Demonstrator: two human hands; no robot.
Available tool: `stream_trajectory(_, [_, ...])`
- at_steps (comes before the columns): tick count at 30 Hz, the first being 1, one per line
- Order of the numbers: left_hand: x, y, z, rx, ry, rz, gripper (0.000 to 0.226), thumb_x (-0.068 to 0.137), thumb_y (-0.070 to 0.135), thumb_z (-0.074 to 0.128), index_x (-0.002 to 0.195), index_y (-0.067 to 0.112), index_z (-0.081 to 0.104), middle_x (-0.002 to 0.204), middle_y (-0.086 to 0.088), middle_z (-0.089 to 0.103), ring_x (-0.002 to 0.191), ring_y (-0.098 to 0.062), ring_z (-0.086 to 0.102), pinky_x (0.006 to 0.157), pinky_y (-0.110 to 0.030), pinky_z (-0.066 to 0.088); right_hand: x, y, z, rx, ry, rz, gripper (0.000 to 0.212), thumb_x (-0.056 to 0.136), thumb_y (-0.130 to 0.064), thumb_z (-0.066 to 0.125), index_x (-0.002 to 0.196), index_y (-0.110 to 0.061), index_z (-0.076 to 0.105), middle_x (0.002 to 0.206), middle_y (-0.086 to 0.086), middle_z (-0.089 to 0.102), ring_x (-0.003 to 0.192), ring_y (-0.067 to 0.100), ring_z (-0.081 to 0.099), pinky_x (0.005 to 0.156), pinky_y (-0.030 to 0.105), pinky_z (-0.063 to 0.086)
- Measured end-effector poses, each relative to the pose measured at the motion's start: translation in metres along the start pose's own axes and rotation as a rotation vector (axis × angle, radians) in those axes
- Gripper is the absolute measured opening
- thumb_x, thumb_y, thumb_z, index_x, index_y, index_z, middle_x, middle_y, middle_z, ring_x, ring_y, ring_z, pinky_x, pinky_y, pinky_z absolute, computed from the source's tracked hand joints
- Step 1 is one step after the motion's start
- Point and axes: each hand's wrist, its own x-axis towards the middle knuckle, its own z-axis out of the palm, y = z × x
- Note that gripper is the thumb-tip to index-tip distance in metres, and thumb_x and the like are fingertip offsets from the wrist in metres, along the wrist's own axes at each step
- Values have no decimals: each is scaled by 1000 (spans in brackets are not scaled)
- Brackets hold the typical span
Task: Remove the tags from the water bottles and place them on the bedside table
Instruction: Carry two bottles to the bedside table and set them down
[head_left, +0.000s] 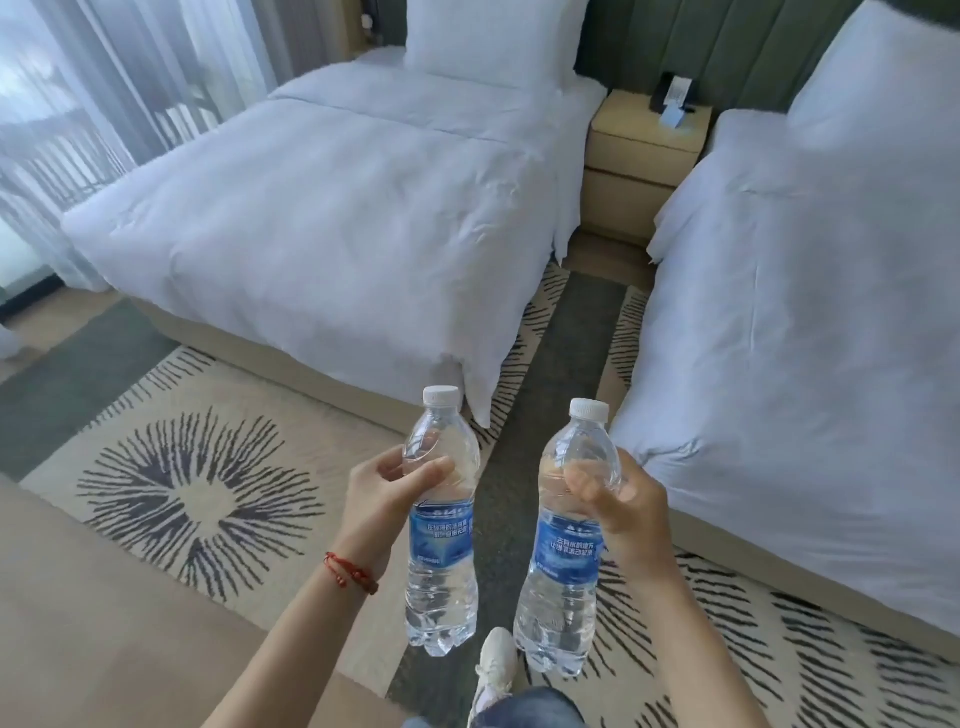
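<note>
Both hands busy: left hand (387, 486) wraps the upper body of one water bottle (441, 525), right hand (621, 501) wraps the shoulder of the second bottle (566, 540). Both bottles upright, near each other but not touching, lower centre of frame, held in the air above the patterned carpet (197, 493). White caps on, blue labels still around both; I can't make out any separate neck tag from here, so I'm reading tags as not yet off. Target desk (641, 135) sits upper right of centre, between the two beds (322, 208), well apart from the bottles, with a phone (672, 93) and a small blue card (675, 119) already at its back. Risks as I see them: no free hand, so peeling anything means parking a bottle first; a soft duvet would likely tip it. Thin walls may flex under a hard squeeze. Free desk area is mostly front-left, so setting down too far back could knock the card.
</note>
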Motion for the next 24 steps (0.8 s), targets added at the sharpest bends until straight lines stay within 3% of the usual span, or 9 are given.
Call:
stream_trajectory(6, [71, 25, 66, 59, -119, 50, 40, 49, 47, 73, 78, 19, 72, 70, 1, 73, 65, -11, 68, 55, -19, 52, 63, -2, -46, -49, 156, -4, 45, 57, -52, 67, 84, -17, 67, 75, -4, 72, 68, 6, 68, 57, 14, 49])
stream_trajectory(11, [127, 34, 108, 107, -172, 52, 26, 68, 32, 75, 83, 12, 69, 65, 7, 71, 62, -11, 67, 52, -16, 50, 116, -6, -80, -88, 261, 6, 44, 55, -55, 66, 82, -21, 66, 76, -5, 72, 69, 8, 67, 58, 15, 51])
stream_trajectory(17, [206, 42, 145, 115, -214, 36, 61, 49, 54, 68, 87, 6, 68, 72, -4, 70, 65, -15, 68, 56, -23, 52, 185, 0, -102, -124, 344, 27, 37, 56, -60, 63, 77, -30, 65, 77, -9, 72, 73, 9, 68, 59, 16, 52])
stream_trajectory(22, [297, 50, 178, 129, -244, 27, 62, 47, 57, 67, 85, 7, 68, 66, 4, 71, 63, -13, 68, 52, -17, 50, 274, 4, -111, -105, 344, 75, 39, 56, -64, 64, 81, -34, 64, 83, -12, 71, 80, 10, 69, 63, 20, 55])
stream_trajectory(24, [339, 58, 193, 140, -256, 18, 64, 47, 59, 66, 85, 8, 68, 70, 1, 71, 66, -15, 69, 55, -19, 51, 316, 3, -116, -119, 368, 66, 44, 56, -63, 63, 85, -30, 63, 82, -18, 70, 79, 3, 67, 57, 12, 50])
